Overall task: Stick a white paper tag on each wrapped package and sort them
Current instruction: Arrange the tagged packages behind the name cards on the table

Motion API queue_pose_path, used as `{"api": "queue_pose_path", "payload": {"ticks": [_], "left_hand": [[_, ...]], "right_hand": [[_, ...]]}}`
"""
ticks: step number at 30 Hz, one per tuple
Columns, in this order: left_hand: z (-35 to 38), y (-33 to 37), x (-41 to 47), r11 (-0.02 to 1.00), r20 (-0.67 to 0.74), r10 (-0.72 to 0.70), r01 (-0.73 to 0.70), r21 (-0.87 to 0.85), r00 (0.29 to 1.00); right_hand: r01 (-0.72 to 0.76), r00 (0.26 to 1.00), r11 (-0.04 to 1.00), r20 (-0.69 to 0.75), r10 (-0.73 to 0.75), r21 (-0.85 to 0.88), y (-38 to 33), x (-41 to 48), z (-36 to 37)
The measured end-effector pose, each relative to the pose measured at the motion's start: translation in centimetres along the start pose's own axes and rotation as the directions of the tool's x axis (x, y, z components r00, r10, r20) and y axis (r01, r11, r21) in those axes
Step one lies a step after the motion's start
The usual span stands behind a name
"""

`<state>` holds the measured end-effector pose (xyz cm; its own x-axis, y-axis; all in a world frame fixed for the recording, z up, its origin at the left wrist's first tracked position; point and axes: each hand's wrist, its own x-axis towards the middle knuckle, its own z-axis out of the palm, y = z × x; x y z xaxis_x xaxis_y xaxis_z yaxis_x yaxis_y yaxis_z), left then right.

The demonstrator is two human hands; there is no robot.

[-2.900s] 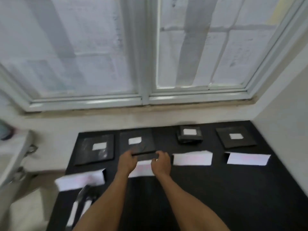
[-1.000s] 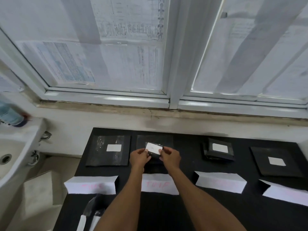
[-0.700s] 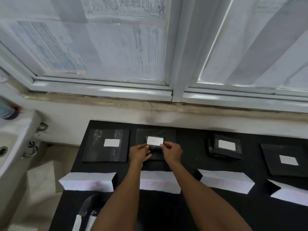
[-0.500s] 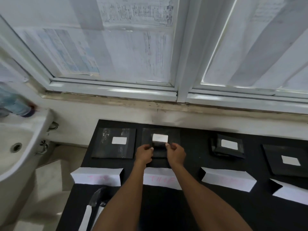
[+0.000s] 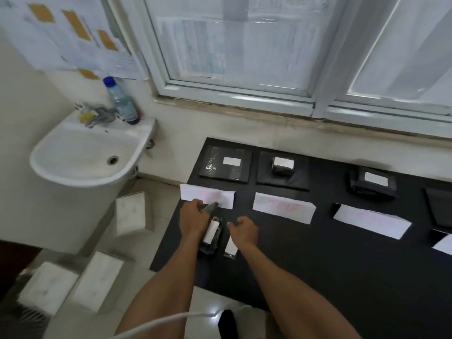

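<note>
On the black table (image 5: 318, 260), my left hand (image 5: 193, 220) grips the far end of a small black wrapped package (image 5: 212, 237) with a white tag, near the front left corner. A second small tagged package (image 5: 230, 245) lies just right of it. My right hand (image 5: 244, 231) hovers beside that one, fingers loosely curled and holding nothing. Along the back are tagged black packages: a flat one (image 5: 226, 165), a small one (image 5: 282, 165) stacked on a flat one, and a third pile (image 5: 371, 182).
White folded paper signs with red writing stand in a row (image 5: 208, 195) (image 5: 283, 207) (image 5: 371, 220). A white sink (image 5: 85, 152) with a bottle (image 5: 121, 101) is left of the table. White blocks (image 5: 133, 214) lie on the floor. A window ledge runs behind.
Both hands let go of the small tagged package on the second pile and drew back to the front left corner. My left hand now grips another small package. The view swung left.
</note>
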<state>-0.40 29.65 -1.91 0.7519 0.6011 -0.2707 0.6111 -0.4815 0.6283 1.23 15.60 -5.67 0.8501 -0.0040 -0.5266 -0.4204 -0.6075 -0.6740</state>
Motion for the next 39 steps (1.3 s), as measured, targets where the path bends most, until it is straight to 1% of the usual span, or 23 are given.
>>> {"api": "queue_pose_path", "payload": {"ticks": [2,4,6,9,13,15,19,23,25,27,28,30,32,36,38,39], "left_hand": [[-0.8,-2.8,-1.2,0.998,0.026,-0.064,0.064,0.027,0.998],[-0.9,-4.7,-2.3,0.991,0.099,-0.130,0.126,0.041,0.987],[-0.8,-5.8,-3.4,0.988,0.143,-0.151,0.152,0.003,0.978],[-0.2,-6.4,-4.6,0.983,0.119,-0.157,0.166,-0.073,0.980],[0.4,-6.7,-4.8,0.974,0.100,-0.185,0.196,-0.118,0.978],[0.6,-7.1,-4.5,0.973,0.102,-0.184,0.195,-0.122,0.978],[0.9,-7.4,-4.0,0.967,0.101,-0.201,0.213,-0.137,0.974],[1.1,-7.2,-4.1,0.951,0.069,-0.248,0.257,-0.172,0.966],[1.2,-7.1,-4.2,0.947,0.069,-0.259,0.267,-0.177,0.963],[1.1,-6.9,-4.3,0.947,0.072,-0.261,0.270,-0.171,0.963],[1.0,-6.8,-4.3,0.948,0.075,-0.260,0.269,-0.169,0.963],[0.9,-6.7,-4.3,0.949,0.089,-0.258,0.270,-0.164,0.962],[1.0,-6.8,-4.3,0.946,0.101,-0.269,0.283,-0.156,0.958],[1.0,-7.1,-4.0,0.939,0.103,-0.296,0.309,-0.149,0.950],[0.9,-6.8,-4.2,0.949,0.082,-0.271,0.281,-0.146,0.959],[0.8,-6.5,-4.3,0.959,0.038,-0.242,0.245,-0.145,0.970]], "right_hand": [[-0.049,0.998,0.999,0.046,0.048,0.015,0.8,-1.6,2.2],[-0.077,0.994,0.996,0.081,0.074,0.041,1.3,-2.2,3.8],[-0.093,0.990,0.995,0.111,0.089,0.031,1.5,-2.7,5.5],[-0.156,0.985,0.984,0.094,0.148,0.089,2.1,-2.8,7.4],[-0.242,0.969,0.931,0.123,0.216,0.272,2.7,-2.3,8.4],[-0.269,0.963,0.899,0.104,0.249,0.347,2.1,-2.9,7.7],[-0.258,0.965,0.892,0.055,0.256,0.372,2.0,-3.5,6.7],[-0.247,0.968,0.891,0.058,0.244,0.380,1.9,-3.9,5.9],[-0.230,0.973,0.900,0.066,0.221,0.371,2.2,-3.7,5.8],[-0.177,0.984,0.927,0.072,0.162,0.331,2.4,-3.5,6.0],[-0.133,0.991,0.953,0.064,0.120,0.274,2.6,-3.3,6.2],[-0.038,0.999,0.989,0.003,0.038,0.142,2.4,-3.4,6.5],[0.039,0.997,0.998,-0.064,-0.035,0.056,2.2,-3.7,6.7],[0.133,0.987,0.990,-0.092,-0.129,0.040,1.8,-4.2,6.7],[0.167,0.981,0.984,-0.111,-0.159,0.066,1.7,-4.4,6.4],[0.184,0.977,0.978,-0.126,-0.172,0.094,1.6,-4.4,6.2]]}}
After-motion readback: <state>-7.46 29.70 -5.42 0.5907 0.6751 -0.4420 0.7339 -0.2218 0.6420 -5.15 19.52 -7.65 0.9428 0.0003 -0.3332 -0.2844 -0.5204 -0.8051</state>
